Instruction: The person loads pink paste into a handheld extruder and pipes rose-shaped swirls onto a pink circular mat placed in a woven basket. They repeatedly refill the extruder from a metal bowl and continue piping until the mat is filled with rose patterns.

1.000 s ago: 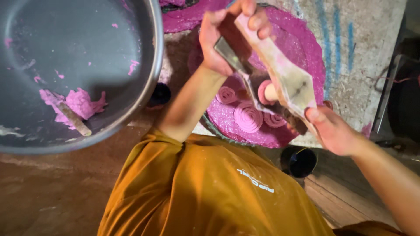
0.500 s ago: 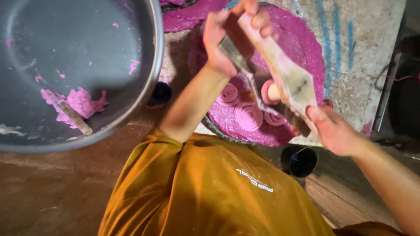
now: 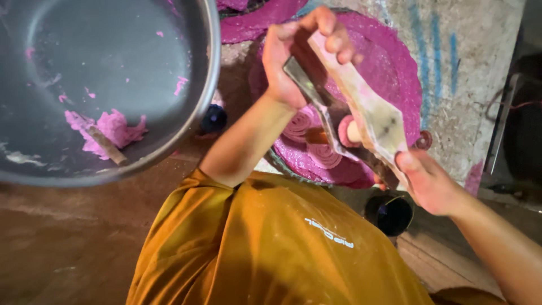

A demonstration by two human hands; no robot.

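— So, what is gripped nearest?
— A wooden press point(image 3: 370, 116), clamped at its lower end by the right hand point(image 3: 430, 182), at its top by the left hand point(image 3: 299, 53).
— And beyond?
— Pink coils point(image 3: 316, 144) are seen on a tray point(image 3: 403, 73); a steel basin point(image 3: 113, 68) is seen leftward.

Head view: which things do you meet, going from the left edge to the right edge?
Pink dough lump → metal bowl rim → left hand → wooden press → right hand

Rough concrete slab point(image 3: 474, 62), blue streaks; brown dirt floor point(image 3: 68, 243), dim light.
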